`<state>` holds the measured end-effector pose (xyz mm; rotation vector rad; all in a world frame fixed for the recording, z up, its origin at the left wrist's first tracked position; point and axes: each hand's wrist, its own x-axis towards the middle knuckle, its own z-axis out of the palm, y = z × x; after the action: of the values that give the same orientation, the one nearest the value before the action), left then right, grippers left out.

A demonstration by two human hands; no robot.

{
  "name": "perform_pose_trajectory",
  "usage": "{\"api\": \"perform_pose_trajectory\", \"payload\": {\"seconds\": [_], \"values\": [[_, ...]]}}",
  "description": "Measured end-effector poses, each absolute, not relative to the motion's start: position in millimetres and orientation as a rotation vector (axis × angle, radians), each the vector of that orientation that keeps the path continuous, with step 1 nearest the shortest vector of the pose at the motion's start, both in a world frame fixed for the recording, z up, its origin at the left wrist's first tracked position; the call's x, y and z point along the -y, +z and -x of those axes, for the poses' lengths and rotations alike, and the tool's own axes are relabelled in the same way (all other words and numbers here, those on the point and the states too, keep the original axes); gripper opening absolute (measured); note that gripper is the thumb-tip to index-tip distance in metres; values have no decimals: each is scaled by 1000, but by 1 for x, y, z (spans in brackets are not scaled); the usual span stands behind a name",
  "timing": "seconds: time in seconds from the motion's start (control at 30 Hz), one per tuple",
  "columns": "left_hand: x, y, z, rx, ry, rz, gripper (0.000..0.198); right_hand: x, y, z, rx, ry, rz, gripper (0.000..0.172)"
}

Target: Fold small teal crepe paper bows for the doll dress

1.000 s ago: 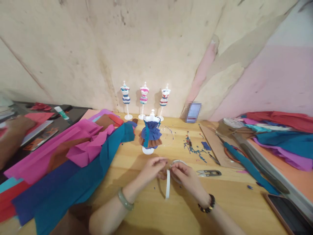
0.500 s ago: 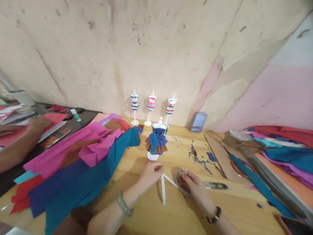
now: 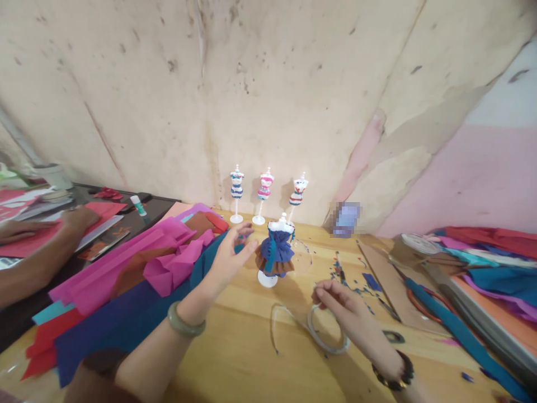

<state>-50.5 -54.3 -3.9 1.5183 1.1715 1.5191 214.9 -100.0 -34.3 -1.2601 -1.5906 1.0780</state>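
A small white dress form (image 3: 281,225) stands on the table in a gathered dress (image 3: 274,252) of dark blue and brown, with a teal strip down its front. My left hand (image 3: 232,249) is just left of this dress, fingers spread, holding nothing; whether a fingertip touches the dress I cannot tell. In front and to the right, my right hand (image 3: 339,302) pinches the rim of a tape roll (image 3: 328,348). From the roll a narrow loose end of tape (image 3: 274,324) curls out leftward. Thread snips (image 3: 393,336) lie partly hidden behind my right wrist.
Several coloured paper sheets (image 3: 126,319) cover the left side. Three more dress forms (image 3: 237,190) stand by the wall. Blue scraps (image 3: 371,281), a cardboard sheet (image 3: 390,285) and stacked colourful material (image 3: 495,280) lie right. Another person's hands (image 3: 78,224) rest on red paper far left.
My left hand has left the tape's loose end and moved up and left beside the dress, its fingers opening. My right hand has lifted and tilted the tape roll slightly. The view has shifted a little.
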Motion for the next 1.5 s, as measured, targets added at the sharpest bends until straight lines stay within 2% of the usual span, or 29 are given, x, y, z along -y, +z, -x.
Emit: {"api": "perform_pose_trajectory", "payload": {"seconds": [0.1, 0.2, 0.5, 0.67, 1.33, 1.5], "values": [[43, 12, 38, -972, 1429, -1558, 63, 95, 8, -193, 1854, 692, 1172, 22], [36, 19, 30, -897, 1356, -1657, 74, 88, 38, -171, 2034, 366, 1040, 19], [27, 31, 15, -891, 1303, -1694, 81, 67, 66, -152, 2348, -208, 1249, 21], [23, 32, 13, -873, 1300, -1719, 81, 62, 73, -146, 2441, -324, 1466, 20], [24, 36, 6, -1035, 1325, -2029, 73, 58, 69, -148, 2350, -471, 1549, 23], [25, 39, 4, -1091, 1333, -2138, 69, 58, 68, -148, 2314, -419, 1566, 24]]}}
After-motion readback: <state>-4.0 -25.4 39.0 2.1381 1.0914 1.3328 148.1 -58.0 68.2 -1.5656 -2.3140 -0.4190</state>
